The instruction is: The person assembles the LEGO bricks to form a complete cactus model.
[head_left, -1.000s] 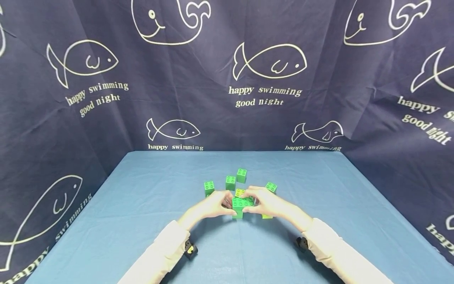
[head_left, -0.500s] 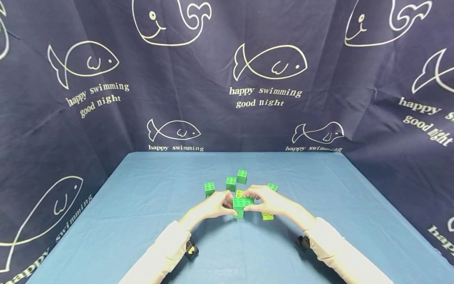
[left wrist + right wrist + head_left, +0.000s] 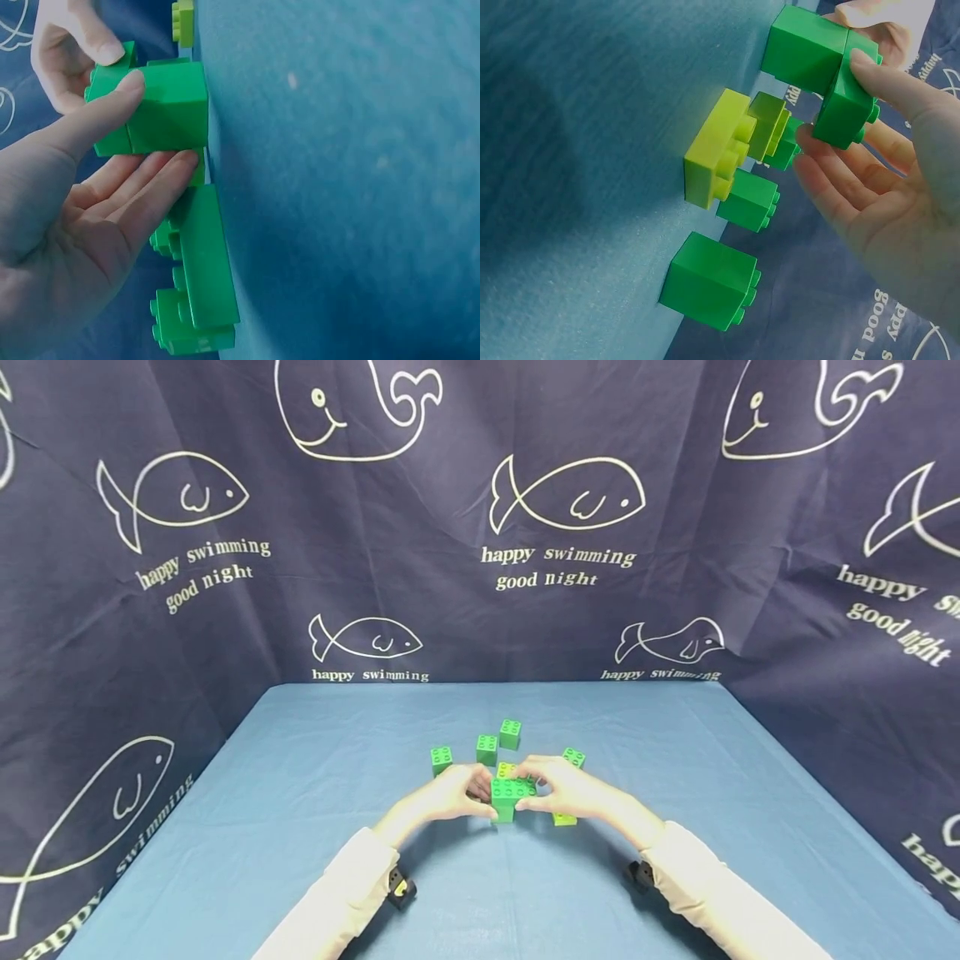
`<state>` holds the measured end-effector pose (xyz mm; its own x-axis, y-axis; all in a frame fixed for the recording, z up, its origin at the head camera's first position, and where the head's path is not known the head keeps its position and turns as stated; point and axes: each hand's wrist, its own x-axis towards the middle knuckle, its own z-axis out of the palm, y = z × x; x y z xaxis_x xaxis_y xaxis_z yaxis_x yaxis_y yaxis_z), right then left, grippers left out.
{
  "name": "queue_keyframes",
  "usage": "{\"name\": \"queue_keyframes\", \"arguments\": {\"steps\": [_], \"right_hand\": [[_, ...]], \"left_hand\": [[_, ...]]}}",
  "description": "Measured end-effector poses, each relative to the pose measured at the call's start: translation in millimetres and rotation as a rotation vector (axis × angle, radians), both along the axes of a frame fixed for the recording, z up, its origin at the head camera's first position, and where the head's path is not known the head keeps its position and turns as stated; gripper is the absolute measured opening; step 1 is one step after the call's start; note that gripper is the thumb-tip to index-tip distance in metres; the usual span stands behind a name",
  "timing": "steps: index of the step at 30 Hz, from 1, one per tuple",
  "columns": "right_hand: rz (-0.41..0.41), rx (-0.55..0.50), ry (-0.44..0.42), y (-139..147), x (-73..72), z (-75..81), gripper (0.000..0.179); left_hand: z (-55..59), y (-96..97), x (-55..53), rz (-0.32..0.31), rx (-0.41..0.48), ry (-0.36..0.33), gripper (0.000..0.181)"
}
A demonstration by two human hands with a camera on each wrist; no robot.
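Near the middle of the table, a tall green toy building block point(image 3: 172, 109) stands with a flatter green toy brick point(image 3: 846, 101) across its top. The flat brick overhangs to the right. My left hand point(image 3: 452, 793) grips the tall block's left side, thumb in front and fingers behind. From the other side, my right hand point(image 3: 568, 788) pinches the overhanging end between thumb and fingers. The fingertips behind the blocks are partly hidden in the head view. Just behind the stack sits a yellow-green brick point(image 3: 506, 769).
Loose green blocks stand farther back point(image 3: 487, 749), including another block point(image 3: 510, 734) and one at right point(image 3: 574, 757). A flat yellow-green brick point(image 3: 714, 154) lies beneath my right wrist. Beside my left hand is a long green brick point(image 3: 208, 259). Dark fish-print cloth point(image 3: 562, 627) surrounds the blue table point(image 3: 360, 718).
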<state>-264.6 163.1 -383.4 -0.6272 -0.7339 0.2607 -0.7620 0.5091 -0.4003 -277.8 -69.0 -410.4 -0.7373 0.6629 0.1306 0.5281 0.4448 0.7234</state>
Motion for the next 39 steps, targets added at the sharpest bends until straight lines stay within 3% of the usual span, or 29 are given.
{"name": "queue_keyframes", "arguments": {"steps": [6, 12, 18, 26, 39], "right_hand": [[-0.002, 0.001, 0.001, 0, -0.1, -1.4, 0.034], [0.008, -0.008, 0.007, 0, 0.4, -0.3, 0.034], [0.007, -0.014, -0.004, 0, 0.5, -1.7, 0.033], [-0.011, -0.005, -0.031, 1, 1.8, 0.3, 0.034], [-0.012, -0.01, -0.018, 2, 2.9, 0.8, 0.033]], "left_hand": [[5.8, -5.2, -3.2, 0.033, -0.002, 0.008, 0.036], [10.8, -7.6, -6.1, 0.019, 0.028, -0.017, 0.033], [9.0, -8.9, -10.6, 0.013, 0.042, 0.011, 0.029], [7.9, -6.8, -17.7, 0.066, 0.022, 0.045, 0.027], [5.6, 1.4, -28.7, 0.099, 0.01, 0.083, 0.03]]}}
